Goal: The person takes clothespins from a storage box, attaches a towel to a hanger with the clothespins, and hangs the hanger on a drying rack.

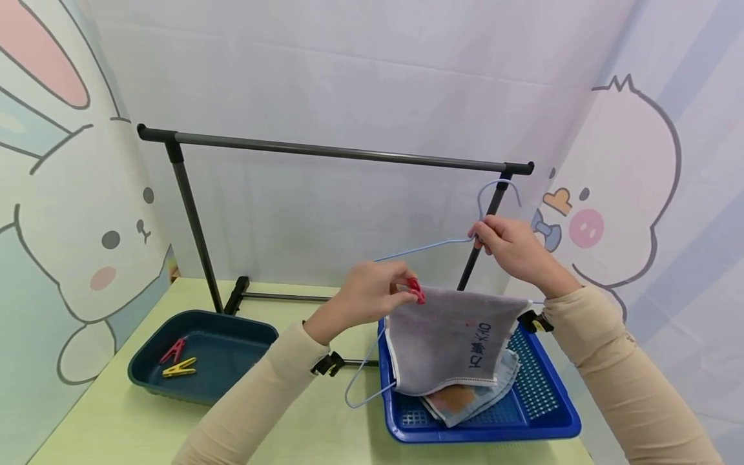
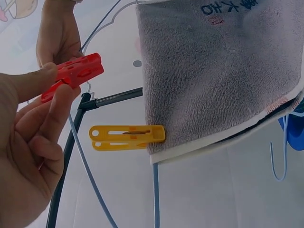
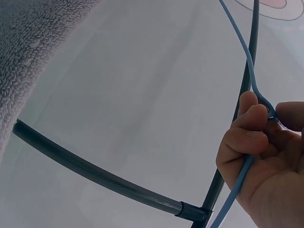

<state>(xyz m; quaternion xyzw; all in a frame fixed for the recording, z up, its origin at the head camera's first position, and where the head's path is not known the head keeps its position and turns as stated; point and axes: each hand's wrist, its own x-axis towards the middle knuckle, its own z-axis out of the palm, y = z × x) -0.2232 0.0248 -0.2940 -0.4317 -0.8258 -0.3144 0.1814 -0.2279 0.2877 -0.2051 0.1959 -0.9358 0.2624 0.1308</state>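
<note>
- Nearest you, beige sleeves (image 1: 616,368) cover both your forearms.
- Your left hand (image 1: 369,296) pinches a red clothespin (image 2: 78,70) between thumb and fingers, just beside the towel's edge but apart from it.
- Your right hand (image 1: 514,250) grips a thin blue hanger (image 1: 430,245) near the base of its hook.
- The gray towel (image 1: 444,339) hangs on that hanger between your hands, dark writing on its face; a yellow clothespin (image 2: 127,137) bites its edge near a corner.
- Partly hidden behind the towel, a blue basket (image 1: 482,435) holds folded cloths (image 1: 456,398).
- To the left on the pale green table (image 1: 314,429), a dark tray (image 1: 247,352) holds a second red clothespin (image 1: 172,351) and a second yellow clothespin (image 1: 179,368).
- Farther off stands a dark rack (image 1: 337,153), before a wall (image 1: 360,77) with cartoon animals.
</note>
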